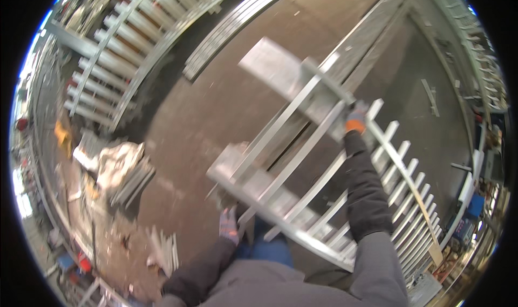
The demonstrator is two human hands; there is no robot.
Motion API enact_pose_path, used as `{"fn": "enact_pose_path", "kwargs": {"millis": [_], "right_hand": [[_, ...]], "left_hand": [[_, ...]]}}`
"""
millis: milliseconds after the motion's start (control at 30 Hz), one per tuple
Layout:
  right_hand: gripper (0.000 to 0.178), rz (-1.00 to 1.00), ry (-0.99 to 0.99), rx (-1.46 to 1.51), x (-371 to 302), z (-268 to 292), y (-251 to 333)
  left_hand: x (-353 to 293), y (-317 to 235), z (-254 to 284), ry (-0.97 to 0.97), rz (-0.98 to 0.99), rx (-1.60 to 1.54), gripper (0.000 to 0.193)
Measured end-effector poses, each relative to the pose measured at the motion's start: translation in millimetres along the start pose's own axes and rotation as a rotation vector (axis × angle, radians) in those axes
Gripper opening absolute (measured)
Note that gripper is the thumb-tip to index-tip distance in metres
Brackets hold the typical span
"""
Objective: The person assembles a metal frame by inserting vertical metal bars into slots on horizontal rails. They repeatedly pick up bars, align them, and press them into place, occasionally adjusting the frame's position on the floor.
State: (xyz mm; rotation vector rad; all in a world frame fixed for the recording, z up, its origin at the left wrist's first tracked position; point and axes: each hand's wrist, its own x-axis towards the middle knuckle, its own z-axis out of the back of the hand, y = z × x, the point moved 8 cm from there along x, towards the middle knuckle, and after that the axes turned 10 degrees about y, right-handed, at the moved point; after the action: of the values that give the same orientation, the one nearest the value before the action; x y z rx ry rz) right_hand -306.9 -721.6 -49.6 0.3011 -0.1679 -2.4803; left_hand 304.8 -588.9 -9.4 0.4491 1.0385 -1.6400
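Note:
A silver metal railing panel (pixel 318 237), with two long rails and several flat crossbars, lies slantwise in front of me. Its near end rests over pale, board-like supports (pixel 270 59). My right hand (pixel 356 119), in a grey and orange glove, is closed around the far rail close to its end, with my arm reaching across the bars. My left hand (pixel 229 224), gloved alike, is low beside the near rail, next to a protruding bar end. Blur hides its fingers, and whether it touches the panel is unclear.
Another slatted metal panel (pixel 124 53) stands at the upper left, with a bundle of long metal profiles (pixel 232 32) beside it. Crumpled pale sheeting (pixel 118 161) and metal offcuts (pixel 162 250) lie on the floor at left. A large dark surface (pixel 415 86) extends at right.

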Motion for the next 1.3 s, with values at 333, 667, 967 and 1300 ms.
{"fn": "enact_pose_path", "kwargs": {"millis": [333, 667, 967, 1300], "right_hand": [[0.069, 0.084, 0.169, -0.245, 10, 0, -7], [0.045, 0.022, 0.196, -0.348, 16, -7, -14], [0.062, 0.051, 0.307, -0.224, 7, 6, -8], [0.043, 0.070, 0.173, 0.448, -185, 12, -54]], "left_hand": [[43, -74, 4, 0.120, -0.880, 0.718, 0.063], [38, -80, 5, 0.191, -0.934, 0.774, 0.069], [78, -91, -22, 0.255, -0.854, 0.915, 0.050], [79, -90, -25, 0.178, -0.809, 0.948, 0.056]]}}
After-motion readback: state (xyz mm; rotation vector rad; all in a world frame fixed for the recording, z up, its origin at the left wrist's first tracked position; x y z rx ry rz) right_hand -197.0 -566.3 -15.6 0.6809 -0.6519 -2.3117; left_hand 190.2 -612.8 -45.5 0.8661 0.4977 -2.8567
